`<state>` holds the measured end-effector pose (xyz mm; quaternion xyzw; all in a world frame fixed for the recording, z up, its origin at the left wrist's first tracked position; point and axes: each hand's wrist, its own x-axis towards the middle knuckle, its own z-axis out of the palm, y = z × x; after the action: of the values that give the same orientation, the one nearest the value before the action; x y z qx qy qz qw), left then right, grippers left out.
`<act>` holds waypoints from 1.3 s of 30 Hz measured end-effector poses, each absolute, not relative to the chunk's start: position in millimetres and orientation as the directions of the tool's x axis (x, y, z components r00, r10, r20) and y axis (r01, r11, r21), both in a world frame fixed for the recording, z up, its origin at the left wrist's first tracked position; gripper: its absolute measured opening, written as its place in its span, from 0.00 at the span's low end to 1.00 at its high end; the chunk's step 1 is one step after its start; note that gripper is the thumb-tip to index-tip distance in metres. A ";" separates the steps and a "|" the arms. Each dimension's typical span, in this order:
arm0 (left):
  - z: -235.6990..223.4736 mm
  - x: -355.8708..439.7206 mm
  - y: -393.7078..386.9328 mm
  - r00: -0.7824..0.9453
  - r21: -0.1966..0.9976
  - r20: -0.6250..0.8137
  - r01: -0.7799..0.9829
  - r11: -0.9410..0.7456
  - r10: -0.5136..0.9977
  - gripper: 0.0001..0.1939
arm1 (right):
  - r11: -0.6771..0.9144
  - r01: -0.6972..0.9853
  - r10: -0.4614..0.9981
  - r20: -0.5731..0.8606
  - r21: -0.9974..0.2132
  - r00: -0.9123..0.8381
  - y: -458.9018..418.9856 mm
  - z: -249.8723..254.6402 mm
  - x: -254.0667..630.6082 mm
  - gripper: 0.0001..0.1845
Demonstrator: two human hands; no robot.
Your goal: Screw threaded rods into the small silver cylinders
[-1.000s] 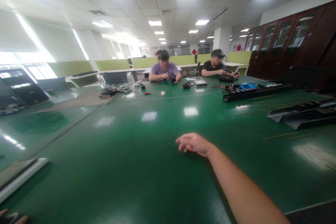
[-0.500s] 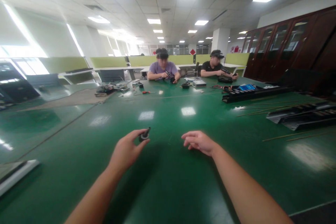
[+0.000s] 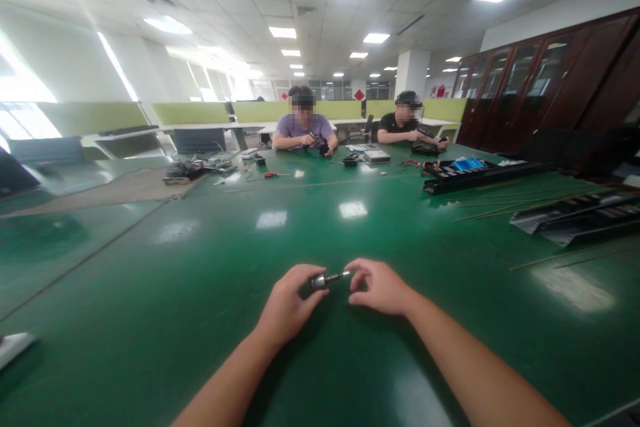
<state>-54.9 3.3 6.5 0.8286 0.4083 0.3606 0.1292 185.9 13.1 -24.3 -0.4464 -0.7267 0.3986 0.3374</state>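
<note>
Metal-tipped part (image 3: 320,281) pinched in left hand (image 3: 296,299), tip pointed right. Right hand (image 3: 376,288) held just beside tip, fingers parted.

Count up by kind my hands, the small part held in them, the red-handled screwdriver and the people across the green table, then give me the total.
Hands: 2 (left hand, right hand)
Small part with a thin shaft: 1
Red-handled screwdriver: 1
People across the table: 2 (one in purple, one in black)
Total: 6
</note>
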 end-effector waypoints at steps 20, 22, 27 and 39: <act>-0.8 -43.0 -2.7 0.403 0.696 0.354 0.488 -0.526 0.844 0.14 | 0.320 0.441 0.907 0.137 -0.838 -0.399 -2.2 -12.0 180.9 0.23; -1.0 -43.0 -2.8 0.421 0.696 0.358 0.474 -0.539 0.833 0.14 | 0.308 0.403 0.901 0.129 -0.862 -0.413 -2.2 -13.1 180.9 0.24; -0.7 -42.6 -3.5 0.466 0.667 0.383 0.457 -0.588 0.797 0.13 | 0.266 0.313 0.895 0.113 -0.912 -0.432 -2.1 -17.3 180.1 0.26; -3.7 -43.9 -1.9 0.443 0.674 0.408 0.444 -0.591 0.798 0.14 | 0.356 0.377 0.895 0.197 -0.855 -0.401 -4.4 -16.8 176.1 0.20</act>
<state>-43.9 -1.9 -3.7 0.8140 0.3814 0.3647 0.2429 176.1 -4.4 -16.8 -0.4252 -0.7479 0.3755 0.3449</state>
